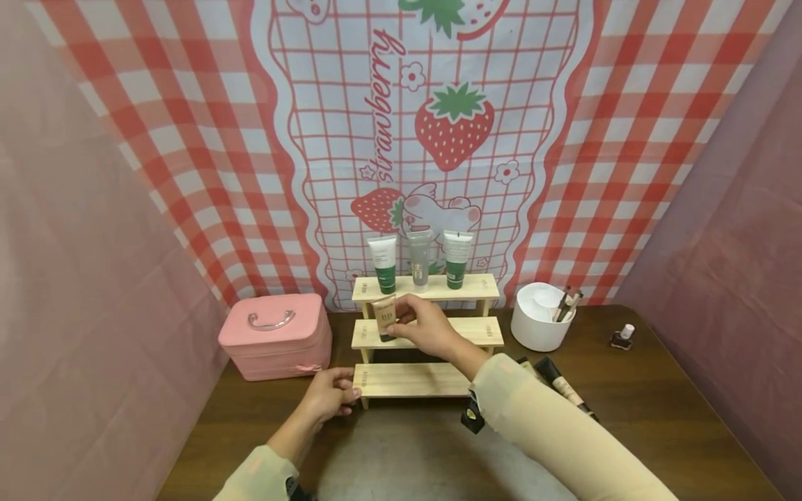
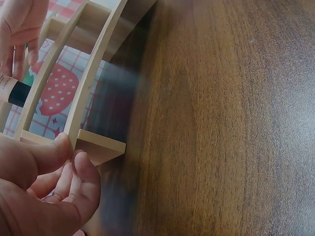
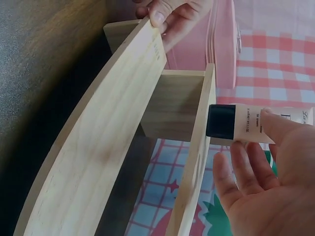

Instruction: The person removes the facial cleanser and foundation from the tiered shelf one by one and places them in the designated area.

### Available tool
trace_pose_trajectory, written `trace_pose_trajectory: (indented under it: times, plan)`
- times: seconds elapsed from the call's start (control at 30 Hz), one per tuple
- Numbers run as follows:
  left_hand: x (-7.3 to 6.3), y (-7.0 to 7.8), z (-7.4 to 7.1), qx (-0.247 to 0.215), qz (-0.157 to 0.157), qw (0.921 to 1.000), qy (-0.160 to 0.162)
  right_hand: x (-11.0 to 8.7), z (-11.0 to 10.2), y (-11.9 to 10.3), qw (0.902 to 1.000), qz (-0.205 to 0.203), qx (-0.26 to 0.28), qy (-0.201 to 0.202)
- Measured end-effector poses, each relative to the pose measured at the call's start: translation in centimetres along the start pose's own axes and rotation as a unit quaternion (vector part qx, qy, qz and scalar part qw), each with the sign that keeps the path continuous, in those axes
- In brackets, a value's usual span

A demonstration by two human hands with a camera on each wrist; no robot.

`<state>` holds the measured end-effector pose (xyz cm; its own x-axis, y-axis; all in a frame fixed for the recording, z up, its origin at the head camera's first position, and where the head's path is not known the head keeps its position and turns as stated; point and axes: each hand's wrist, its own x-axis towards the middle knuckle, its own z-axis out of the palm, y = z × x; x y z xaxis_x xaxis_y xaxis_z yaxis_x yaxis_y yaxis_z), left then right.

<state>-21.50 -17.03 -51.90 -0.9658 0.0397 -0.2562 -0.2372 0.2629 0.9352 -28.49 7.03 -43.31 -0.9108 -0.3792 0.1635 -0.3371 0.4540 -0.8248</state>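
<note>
My right hand point(image 1: 429, 327) holds a small beige BB cream tube point(image 1: 386, 319) between thumb and fingers, its black cap point(image 3: 220, 121) pointing down at the left end of the middle shelf. That shelf belongs to a three-step pale wooden display rack point(image 1: 407, 379). At the rack's lowest step, my left hand point(image 1: 328, 396) pinches the left end; the left wrist view shows thumb and fingertip point(image 2: 86, 167) at the board's edge. Along the top step stand a white-and-green tube point(image 1: 384, 264), a clear grey tube point(image 1: 419, 261) and another white-and-green tube point(image 1: 458, 260), all caps down.
A pink case point(image 1: 276, 334) with a metal handle stands left of the rack. On the right are a white round holder point(image 1: 532, 330) with brushes and a small dark bottle point(image 1: 622, 338) with a white cap. Black-capped tubes point(image 1: 567, 390) lie beside my right forearm.
</note>
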Motion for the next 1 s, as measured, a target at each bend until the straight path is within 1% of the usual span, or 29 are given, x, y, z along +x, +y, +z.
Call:
trace_pose_trajectory:
  times: [0.27, 0.47, 0.57, 0.67, 0.77, 0.93, 1.0]
  plan:
    - [0.0, 0.1, 0.0, 0.001, 0.002, 1.0000, -0.001, 0.2, 0.4, 0.1, 0.9997, 0.010, -0.019, 0.007]
    - [0.2, -0.2, 0.0, -0.001, -0.001, 1.0000, -0.002, 0.3, 0.3, 0.2, 0.9993, -0.002, -0.036, 0.010]
    - [0.2, -0.1, 0.1, 0.002, -0.001, 1.0000, -0.002, 0.0, -0.2, 0.2, 0.9993, -0.007, -0.034, 0.010]
    - [0.2, -0.1, 0.1, 0.006, 0.001, 1.0000, -0.003, -0.5, -1.2, 0.2, 0.9994, -0.019, -0.027, 0.006]
    - [0.3, -0.1, 0.0, 0.007, 0.004, 1.0000, -0.002, -1.3, -2.8, -0.1, 0.9995, -0.031, -0.010, 0.001]
    - [0.3, 0.0, -0.1, 0.009, 0.004, 0.9999, -0.003, -3.2, -6.3, 0.2, 0.9990, -0.045, 0.005, 0.002]
    - [0.2, 0.0, 0.0, 0.007, 0.003, 1.0000, -0.003, -4.2, -8.0, 0.9, 0.9987, -0.051, -0.005, 0.008]
